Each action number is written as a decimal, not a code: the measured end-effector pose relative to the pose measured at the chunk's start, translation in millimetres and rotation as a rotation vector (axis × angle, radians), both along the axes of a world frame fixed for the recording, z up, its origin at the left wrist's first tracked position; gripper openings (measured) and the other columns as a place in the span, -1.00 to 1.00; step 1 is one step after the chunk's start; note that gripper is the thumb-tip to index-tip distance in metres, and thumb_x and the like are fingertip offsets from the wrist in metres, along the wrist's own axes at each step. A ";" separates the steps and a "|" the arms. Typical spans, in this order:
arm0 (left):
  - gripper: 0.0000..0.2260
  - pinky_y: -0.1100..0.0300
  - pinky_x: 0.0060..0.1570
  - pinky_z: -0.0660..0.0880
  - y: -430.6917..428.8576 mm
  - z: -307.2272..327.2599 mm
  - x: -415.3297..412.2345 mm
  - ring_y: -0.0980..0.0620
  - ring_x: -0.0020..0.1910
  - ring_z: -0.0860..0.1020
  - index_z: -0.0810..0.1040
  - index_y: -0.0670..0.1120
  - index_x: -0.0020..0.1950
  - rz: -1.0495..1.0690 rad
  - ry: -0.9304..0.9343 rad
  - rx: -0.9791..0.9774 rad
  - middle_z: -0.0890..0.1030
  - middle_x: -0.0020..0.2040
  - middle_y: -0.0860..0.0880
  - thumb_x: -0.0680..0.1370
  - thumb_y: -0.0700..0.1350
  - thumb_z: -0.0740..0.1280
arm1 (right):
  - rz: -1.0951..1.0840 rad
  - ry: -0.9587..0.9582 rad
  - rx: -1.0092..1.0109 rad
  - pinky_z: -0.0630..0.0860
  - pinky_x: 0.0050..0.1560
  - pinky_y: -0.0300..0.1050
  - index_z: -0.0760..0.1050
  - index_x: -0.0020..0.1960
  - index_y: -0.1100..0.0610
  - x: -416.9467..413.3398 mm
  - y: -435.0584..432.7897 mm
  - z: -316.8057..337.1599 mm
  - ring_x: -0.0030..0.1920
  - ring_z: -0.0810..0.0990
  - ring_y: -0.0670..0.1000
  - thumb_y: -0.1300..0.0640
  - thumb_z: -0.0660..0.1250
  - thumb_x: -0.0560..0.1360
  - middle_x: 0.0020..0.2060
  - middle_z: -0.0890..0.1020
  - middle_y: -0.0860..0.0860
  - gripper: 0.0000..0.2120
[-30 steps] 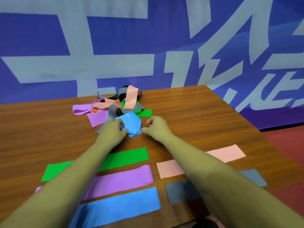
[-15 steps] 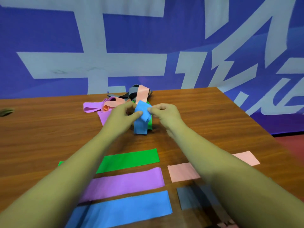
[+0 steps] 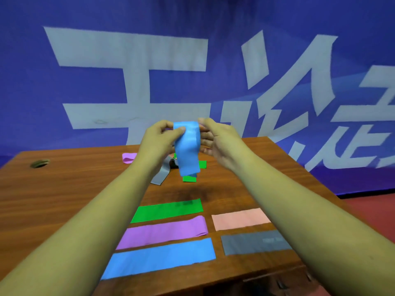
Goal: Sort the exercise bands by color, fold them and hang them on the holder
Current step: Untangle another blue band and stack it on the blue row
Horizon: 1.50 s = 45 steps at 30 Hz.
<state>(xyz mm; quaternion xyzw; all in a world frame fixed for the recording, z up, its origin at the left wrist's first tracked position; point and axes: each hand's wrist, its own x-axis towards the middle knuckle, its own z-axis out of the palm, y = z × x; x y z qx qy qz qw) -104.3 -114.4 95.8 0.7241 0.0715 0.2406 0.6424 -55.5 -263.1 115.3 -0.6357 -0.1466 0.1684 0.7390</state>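
Bands already sorted lay flat nearest me on the wooden table (image 3: 64,189), in 2 columns. On my left side were 3 strips: a long blue band (image 3: 159,257) closest to the table edge, a purple band (image 3: 163,231) just beyond it, and a green band (image 3: 167,210) beyond that. On my right side were 2 shorter strips, a grey band (image 3: 255,242) nearer me and a pink band (image 3: 241,218) behind it. None of these 5 touched one another.

Farther out, both my forearms reached forward and up over the middle of the table. My left hand (image 3: 159,138) pinched the upper left edge of a second blue band (image 3: 187,148) between thumb and fingers. My right hand (image 3: 215,136) gripped its upper right edge, fingers curled behind the strip. That band hung doubled and clear of the table, its lower end dangling above the unsorted pile.

Behind my hands, the pile showed a loose grey band (image 3: 161,175), a crumpled green band (image 3: 193,171) and the end of a purple band (image 3: 129,158). A round hole (image 3: 40,163) sat in the far left of the tabletop. Beyond everything stood a blue banner (image 3: 213,82) with large pale characters.
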 end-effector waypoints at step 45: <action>-0.44 -0.05 0.07 0.59 -30.7 -42.2 -76.1 0.01 -0.01 0.61 0.39 0.12 0.18 -0.349 0.130 0.352 0.58 0.09 -0.09 0.30 0.23 0.52 | 0.174 -0.397 -0.523 0.50 -0.20 -0.16 0.59 0.02 0.31 -61.9 -83.5 32.5 -0.28 0.59 -0.11 0.17 0.43 0.50 -0.24 0.65 0.04 -0.80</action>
